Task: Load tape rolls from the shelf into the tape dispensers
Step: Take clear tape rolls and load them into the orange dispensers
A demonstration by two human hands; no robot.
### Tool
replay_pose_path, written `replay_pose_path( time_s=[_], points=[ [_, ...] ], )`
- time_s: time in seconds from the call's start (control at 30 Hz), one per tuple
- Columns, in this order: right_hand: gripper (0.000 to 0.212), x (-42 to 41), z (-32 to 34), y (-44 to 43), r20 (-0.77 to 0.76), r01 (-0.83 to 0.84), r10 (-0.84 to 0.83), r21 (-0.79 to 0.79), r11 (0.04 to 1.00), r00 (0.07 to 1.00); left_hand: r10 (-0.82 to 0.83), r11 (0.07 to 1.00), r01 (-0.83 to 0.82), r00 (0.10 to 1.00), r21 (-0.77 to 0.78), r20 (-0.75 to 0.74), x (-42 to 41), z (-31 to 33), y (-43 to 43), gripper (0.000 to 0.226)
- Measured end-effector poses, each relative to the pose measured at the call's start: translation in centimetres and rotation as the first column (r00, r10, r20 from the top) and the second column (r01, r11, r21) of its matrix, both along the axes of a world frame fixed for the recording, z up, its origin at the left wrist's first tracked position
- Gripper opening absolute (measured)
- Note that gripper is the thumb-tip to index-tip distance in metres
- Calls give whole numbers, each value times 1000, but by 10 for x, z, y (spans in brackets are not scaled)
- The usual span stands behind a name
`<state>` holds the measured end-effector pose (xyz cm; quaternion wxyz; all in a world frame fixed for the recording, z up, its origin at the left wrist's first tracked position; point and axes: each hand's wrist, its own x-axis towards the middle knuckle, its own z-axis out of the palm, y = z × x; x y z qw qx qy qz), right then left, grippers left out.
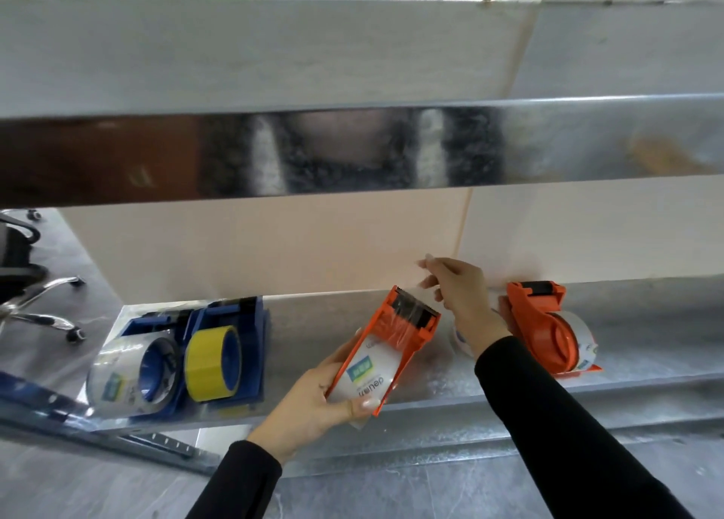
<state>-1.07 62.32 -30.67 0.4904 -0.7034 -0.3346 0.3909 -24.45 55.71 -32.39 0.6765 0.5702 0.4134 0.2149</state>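
Note:
My left hand [313, 401] grips the lower end of an orange tape dispenser [395, 338] that carries a clear roll with a white label, held tilted above the metal shelf [321, 322]. My right hand [458, 291] pinches the clear tape end just past the dispenser's black cutter. A second orange dispenser [548, 330] with a clear roll rests on the shelf to the right. At the left stand two blue dispensers, one with a yellow roll [213, 362], one with a clear roll [133, 377]. A white roll edge [458, 338] peeks from behind my right wrist.
An upper metal shelf [391, 146] crosses the view above the hands. A pale wall closes the back of the shelf. An office chair base with castors [43, 303] stands on the grey floor at the far left. A blue upright post [39, 397] runs diagonally at lower left.

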Motion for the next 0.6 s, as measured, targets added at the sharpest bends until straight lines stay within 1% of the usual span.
replay_pose_path(
  time_s=[0.07,0.13,0.17,0.2,0.23,0.27,0.33,0.4,0.47,0.5,0.53,0.57,0.6],
  points=[
    [18,-4,-10,0,-37,10,-11,-20,1000,999,-2,1000,2,1000,-5,-1,-6,1,0,81],
    [7,-8,-19,0,-92,30,-33,-26,999,995,2,999,-1,1000,-37,26,-10,2,-3,84],
    [11,-12,-22,-1,-127,34,-35,-16,999,991,13,999,-10,999,-51,48,-13,3,-5,81],
    [21,-14,-26,-1,-167,24,-22,9,1000,986,27,998,-22,997,-65,74,-14,3,-9,80],
    [27,-15,-28,-3,-203,-1,10,43,999,979,45,996,-37,994,-85,100,-16,3,-12,80],
    [27,-18,-30,-6,-251,-34,54,86,996,966,75,992,-60,989,-115,125,-18,3,-16,83],
    [18,-26,-33,-13,-378,-98,140,128,987,915,164,975,-130,968,-182,187,-24,5,-22,89],
    [27,-40,-39,-18,-451,-115,145,93,989,881,273,949,-220,932,-227,236,-28,8,-25,91],
    [32,-60,-42,-24,-475,-113,106,15,994,873,385,907,-303,878,-292,285,-28,11,-27,90],
    [42,-72,-44,-27,-506,-137,112,-13,990,855,449,876,-347,840,-336,305,-28,10,-27,89],
    [55,-84,-46,-31,-552,-181,135,-29,983,823,517,836,-391,795,-385,316,-27,10,-26,84],
    [64,-96,-48,-35,-590,-226,164,-31,974,790,573,799,-426,753,-425,324,-27,11,-24,74],
    [68,-106,-50,-38,-605,-266,195,-29,963,772,613,771,-456,721,-445,324,-27,13,-22,60]
  ],
)
